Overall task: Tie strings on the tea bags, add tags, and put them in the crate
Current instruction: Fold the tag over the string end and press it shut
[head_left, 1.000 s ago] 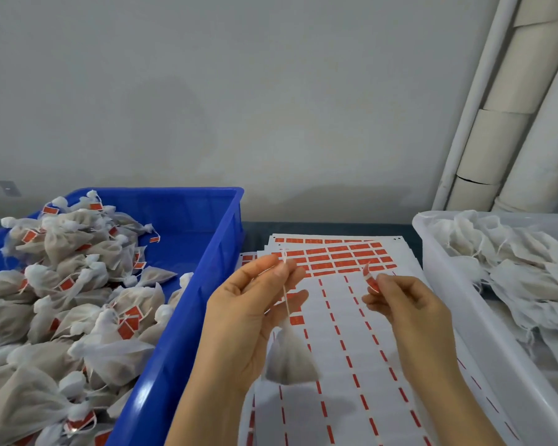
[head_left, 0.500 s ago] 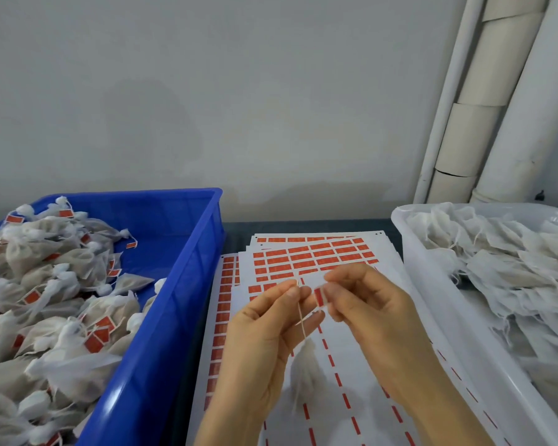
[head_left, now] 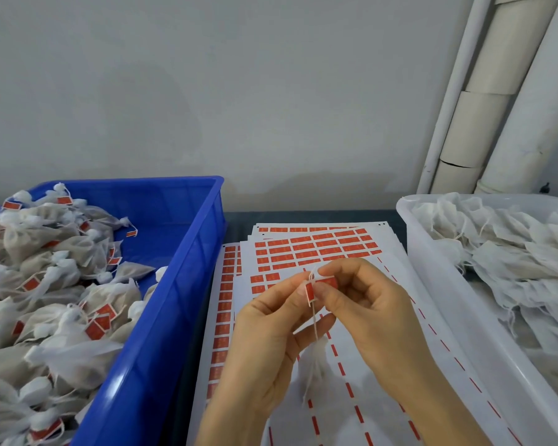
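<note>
My left hand [head_left: 264,336] pinches the white string [head_left: 313,320] of a small tea bag [head_left: 314,365], which hangs below my fingers over the sticker sheets [head_left: 342,249]. My right hand [head_left: 368,307] pinches a red tag [head_left: 316,286] and holds it folded against the top of that string. Both hands meet above the middle of the sheets. To the left stands the blue crate [head_left: 174,284], holding several tied, tagged tea bags [head_left: 52,284].
A white tub [head_left: 432,284] on the right holds several untagged tea bags [head_left: 512,262]. The stacked sticker sheets lie between the two containers. White pipes [head_left: 503,91] run up the wall at the back right.
My right hand brought the red tag from the right over to the string in my left hand. The tag now wraps the string's top. The view has shifted slightly.
</note>
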Demonstrator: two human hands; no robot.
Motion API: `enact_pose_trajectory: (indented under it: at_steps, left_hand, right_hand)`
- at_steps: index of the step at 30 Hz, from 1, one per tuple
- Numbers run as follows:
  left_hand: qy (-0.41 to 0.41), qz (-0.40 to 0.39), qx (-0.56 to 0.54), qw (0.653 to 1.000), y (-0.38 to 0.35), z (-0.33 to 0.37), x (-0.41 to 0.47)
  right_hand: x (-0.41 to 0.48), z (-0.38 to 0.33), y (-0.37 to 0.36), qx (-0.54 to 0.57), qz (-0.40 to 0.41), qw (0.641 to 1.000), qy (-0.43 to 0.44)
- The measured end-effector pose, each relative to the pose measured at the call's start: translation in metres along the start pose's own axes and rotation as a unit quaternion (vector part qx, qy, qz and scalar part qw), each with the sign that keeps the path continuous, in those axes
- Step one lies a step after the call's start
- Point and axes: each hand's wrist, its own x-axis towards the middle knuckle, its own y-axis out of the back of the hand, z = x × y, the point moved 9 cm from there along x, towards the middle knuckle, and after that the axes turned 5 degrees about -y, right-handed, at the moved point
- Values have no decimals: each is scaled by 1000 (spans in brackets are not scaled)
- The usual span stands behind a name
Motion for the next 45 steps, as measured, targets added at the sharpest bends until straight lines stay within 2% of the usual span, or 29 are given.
enact_pose_trajectory:
  at_steps: [9, 16, 23, 28, 31, 36, 45]
  left_hand:
    - [3, 7, 12, 1000, 5, -3, 2]
    - [-27, 10, 36, 999, 6, 1, 2]
    - [-55, -8, 78, 995, -2, 6, 1]
    - [-75, 37, 60, 995, 9, 12, 4]
    - [-101, 62, 94, 988, 12, 16, 3]
    - [-159, 54, 156, 973, 9, 27, -2]
    - [-188, 2, 212, 959, 1, 32, -4]
  right_hand:
    - [-1, 1, -4, 11, -4, 1000, -7]
    - [0, 2, -5, 5, -7, 1000, -1]
    - [1, 5, 1, 17, 26, 1000, -4]
    - [3, 6, 0, 20, 7, 1000, -6]
    - [5, 6, 0, 19, -5, 1000, -12]
    - [4, 7, -1, 20, -20, 999, -17]
    - [4, 9, -1, 10, -41, 999, -24]
